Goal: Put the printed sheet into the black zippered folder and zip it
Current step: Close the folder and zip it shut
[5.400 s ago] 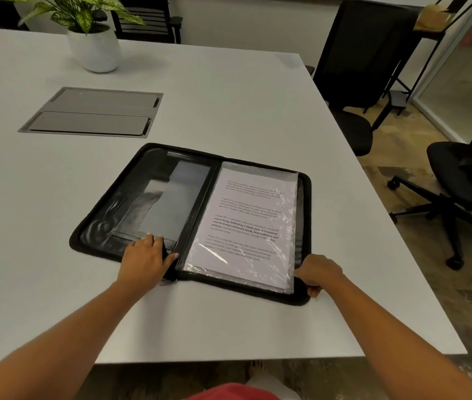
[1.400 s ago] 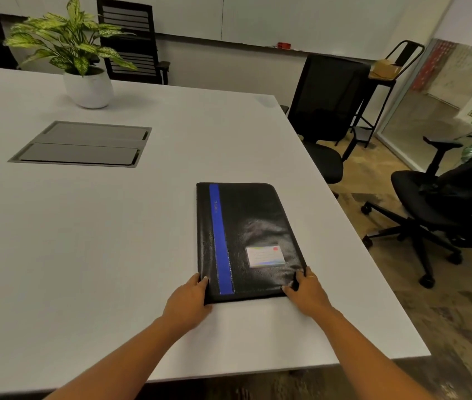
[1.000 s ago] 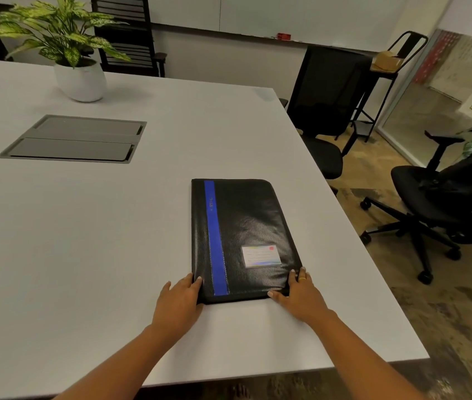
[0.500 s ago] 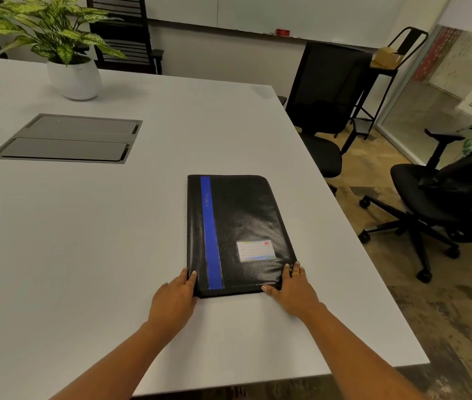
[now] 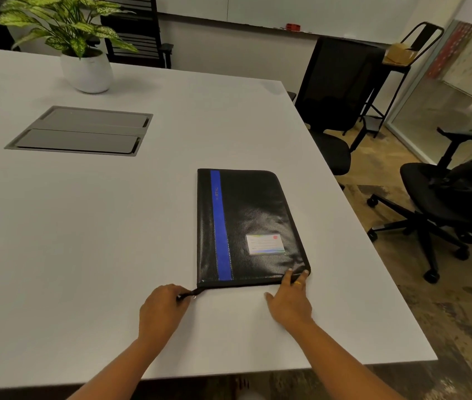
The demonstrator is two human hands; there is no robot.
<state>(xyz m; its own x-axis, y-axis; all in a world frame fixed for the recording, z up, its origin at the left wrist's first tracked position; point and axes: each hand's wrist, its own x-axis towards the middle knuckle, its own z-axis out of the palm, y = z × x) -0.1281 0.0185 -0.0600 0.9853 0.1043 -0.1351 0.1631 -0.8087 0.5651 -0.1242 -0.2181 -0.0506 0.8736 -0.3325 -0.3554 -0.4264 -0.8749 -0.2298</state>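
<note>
Worktop (image 5: 84, 226): left hand (image 5: 161, 308), earlier flat, is now pinching the zipper pull (image 5: 190, 294) while the open right hand (image 5: 289, 304) is bracing the folder (image 5: 257, 215); zipping is likely starting.

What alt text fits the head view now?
A closed black zippered folder with a blue stripe lies on a white table; the left hand pinches its zipper pull at the near-left corner while the right hand presses the near-right corner. A potted plant stands far left.
</note>
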